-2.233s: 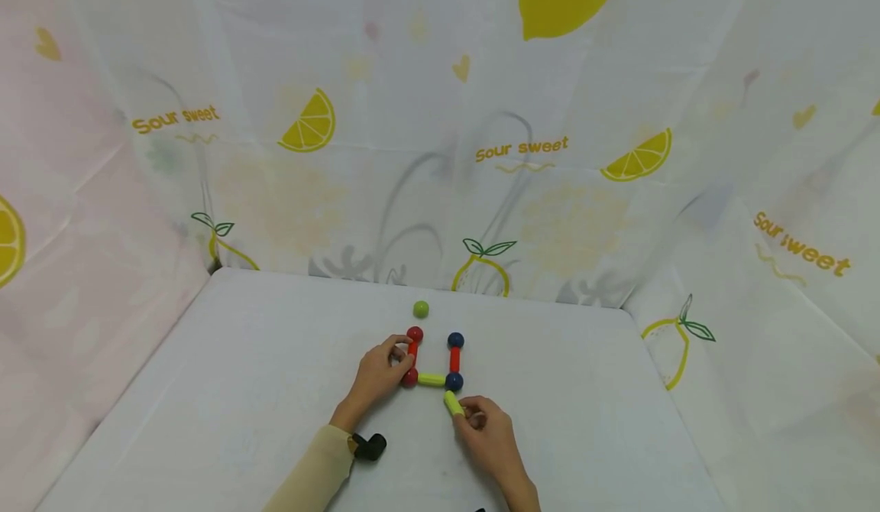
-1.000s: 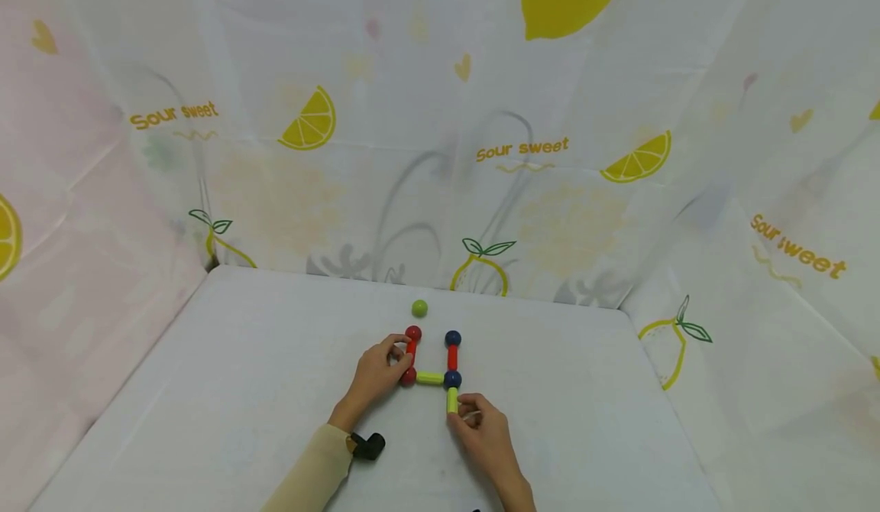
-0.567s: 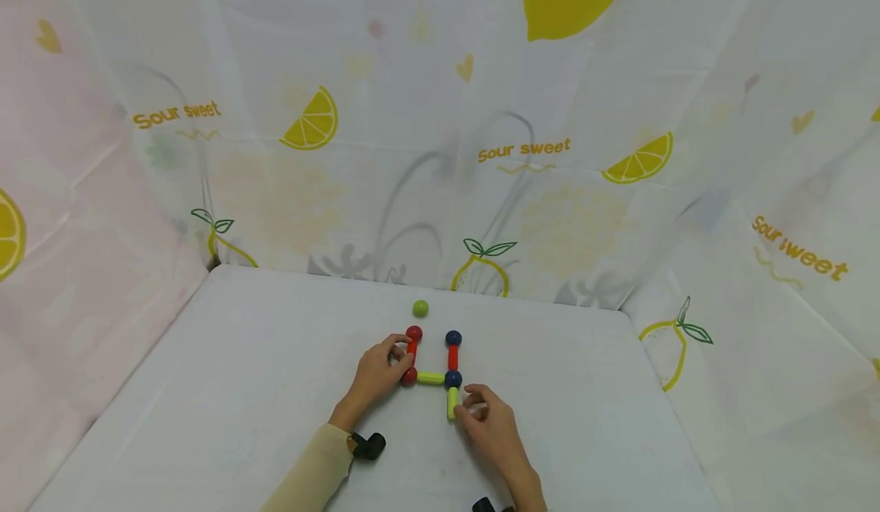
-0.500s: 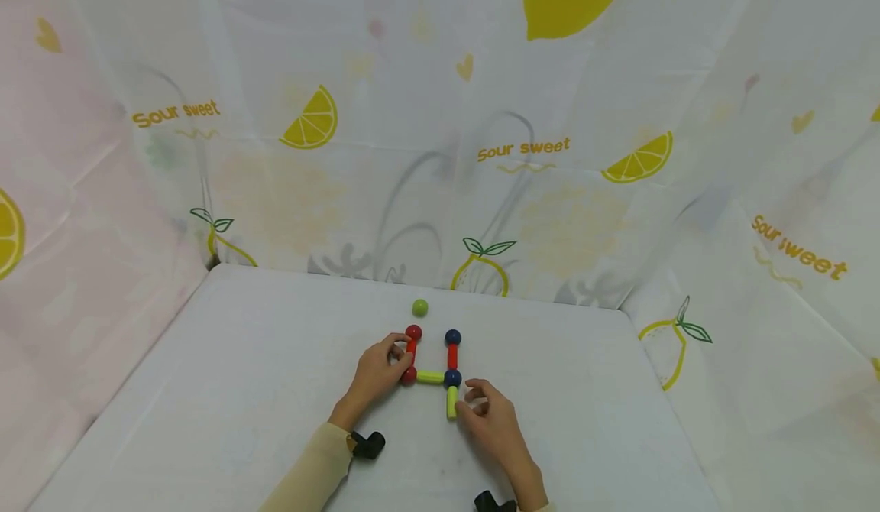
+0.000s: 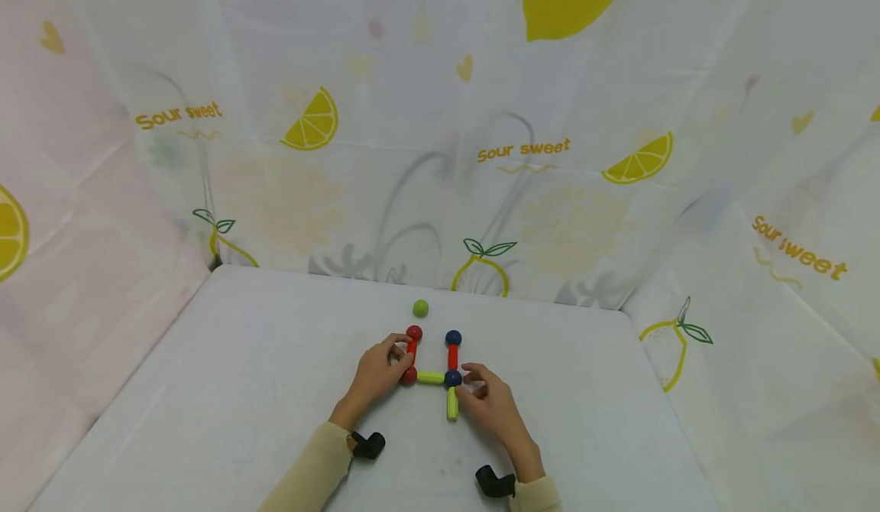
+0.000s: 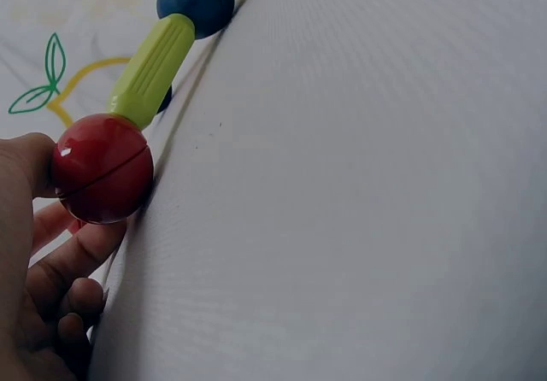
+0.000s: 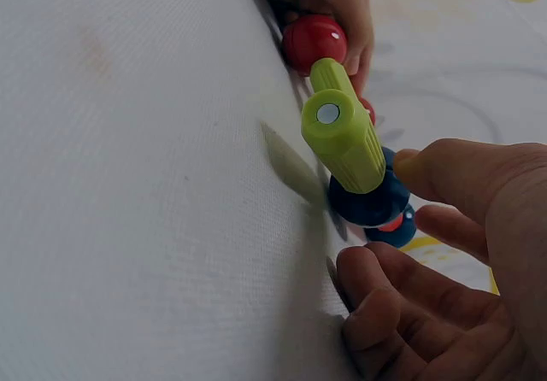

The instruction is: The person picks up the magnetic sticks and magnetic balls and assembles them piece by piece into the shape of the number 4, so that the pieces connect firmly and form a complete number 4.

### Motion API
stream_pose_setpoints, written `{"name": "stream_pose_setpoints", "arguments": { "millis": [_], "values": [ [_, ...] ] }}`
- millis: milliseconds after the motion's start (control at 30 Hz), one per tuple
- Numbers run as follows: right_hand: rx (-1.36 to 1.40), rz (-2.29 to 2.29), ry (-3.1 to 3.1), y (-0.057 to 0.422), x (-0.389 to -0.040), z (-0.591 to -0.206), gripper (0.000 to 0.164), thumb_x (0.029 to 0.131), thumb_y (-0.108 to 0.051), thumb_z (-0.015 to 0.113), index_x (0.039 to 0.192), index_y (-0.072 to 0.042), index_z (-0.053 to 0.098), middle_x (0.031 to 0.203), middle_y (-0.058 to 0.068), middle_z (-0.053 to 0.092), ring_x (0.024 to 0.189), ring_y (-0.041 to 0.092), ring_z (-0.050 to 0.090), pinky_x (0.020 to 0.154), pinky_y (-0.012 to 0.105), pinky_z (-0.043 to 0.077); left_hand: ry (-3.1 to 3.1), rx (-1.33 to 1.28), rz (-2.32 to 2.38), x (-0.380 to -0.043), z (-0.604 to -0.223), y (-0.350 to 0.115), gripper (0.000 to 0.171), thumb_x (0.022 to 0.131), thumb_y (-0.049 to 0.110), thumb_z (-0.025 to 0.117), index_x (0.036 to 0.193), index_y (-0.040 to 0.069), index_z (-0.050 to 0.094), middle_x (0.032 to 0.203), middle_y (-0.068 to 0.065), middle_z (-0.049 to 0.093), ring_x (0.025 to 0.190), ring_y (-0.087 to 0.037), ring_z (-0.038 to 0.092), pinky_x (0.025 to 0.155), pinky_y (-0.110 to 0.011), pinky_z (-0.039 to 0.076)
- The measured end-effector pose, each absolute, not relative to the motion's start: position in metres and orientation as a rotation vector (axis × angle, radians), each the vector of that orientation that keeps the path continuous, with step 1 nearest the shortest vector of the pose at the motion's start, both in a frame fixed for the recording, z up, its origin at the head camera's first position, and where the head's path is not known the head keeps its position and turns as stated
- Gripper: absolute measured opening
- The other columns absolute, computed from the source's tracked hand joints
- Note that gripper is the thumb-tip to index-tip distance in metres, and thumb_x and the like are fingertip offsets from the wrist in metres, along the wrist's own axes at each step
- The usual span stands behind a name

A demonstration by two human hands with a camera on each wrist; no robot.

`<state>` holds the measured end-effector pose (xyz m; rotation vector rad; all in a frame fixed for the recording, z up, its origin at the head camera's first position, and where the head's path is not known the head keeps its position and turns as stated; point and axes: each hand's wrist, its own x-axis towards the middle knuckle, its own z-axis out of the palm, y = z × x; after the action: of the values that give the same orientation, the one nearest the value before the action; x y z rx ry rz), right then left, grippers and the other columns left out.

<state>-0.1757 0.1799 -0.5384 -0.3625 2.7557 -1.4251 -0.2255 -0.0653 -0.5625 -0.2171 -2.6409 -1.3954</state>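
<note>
A U-shaped frame of magnetic rods and balls lies on the table. My left hand [image 5: 376, 373] holds its left side, fingers round the red rod [image 5: 412, 352] between a far red ball [image 5: 414, 333] and a near red ball [image 6: 102, 167]. A yellow-green rod [image 5: 431, 377] links the near red ball to the near blue ball [image 5: 452, 378]. From there a second red rod [image 5: 453, 357] runs to a far blue ball [image 5: 454, 338]. Another yellow-green rod [image 7: 344, 142] sticks out towards me from the near blue ball. My right hand [image 5: 493, 405] has its thumb at that ball, fingers loosely bent and apart.
A loose green ball [image 5: 421, 308] lies behind the frame on the white table [image 5: 275, 390]. Lemon-printed cloth [image 5: 385, 191] hangs along the back and both sides. Each wrist wears a black camera, such as the right wrist camera [image 5: 493, 481].
My right hand brought the yellow-green rod in line against the near blue ball, let it go, and moved up beside that ball. The left hand stayed on the red rod.
</note>
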Motion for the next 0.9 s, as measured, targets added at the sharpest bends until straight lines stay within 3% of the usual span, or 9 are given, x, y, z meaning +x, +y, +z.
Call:
{"name": "stream_pose_setpoints", "arguments": {
  "millis": [500,900],
  "values": [
    [-0.336,-1.422,2.818,0.174,-0.182,-0.543,0.024,0.095,-0.022,0.068,0.117,-0.014,0.066,0.104,0.002,0.068,0.072,0.009,0.057,0.063,0.025,0.048,-2.650,-0.224,-1.421,-0.231,-0.560,-0.064,0.027,0.090,0.017,0.066,0.117,0.016,0.064,0.078,0.006,0.061,0.061,-0.012,0.046,0.055,-0.027,0.036],
    [-0.299,-1.458,2.800,0.169,-0.188,-0.543,0.024,0.094,-0.021,0.067,0.116,-0.011,0.067,0.103,0.003,0.068,0.074,0.012,0.058,0.064,0.025,0.048,-2.657,-0.222,-1.405,-0.236,-0.555,-0.066,0.027,0.091,0.016,0.067,0.117,0.012,0.064,0.078,0.003,0.061,0.062,-0.012,0.048,0.056,-0.027,0.040]
  ]
}}
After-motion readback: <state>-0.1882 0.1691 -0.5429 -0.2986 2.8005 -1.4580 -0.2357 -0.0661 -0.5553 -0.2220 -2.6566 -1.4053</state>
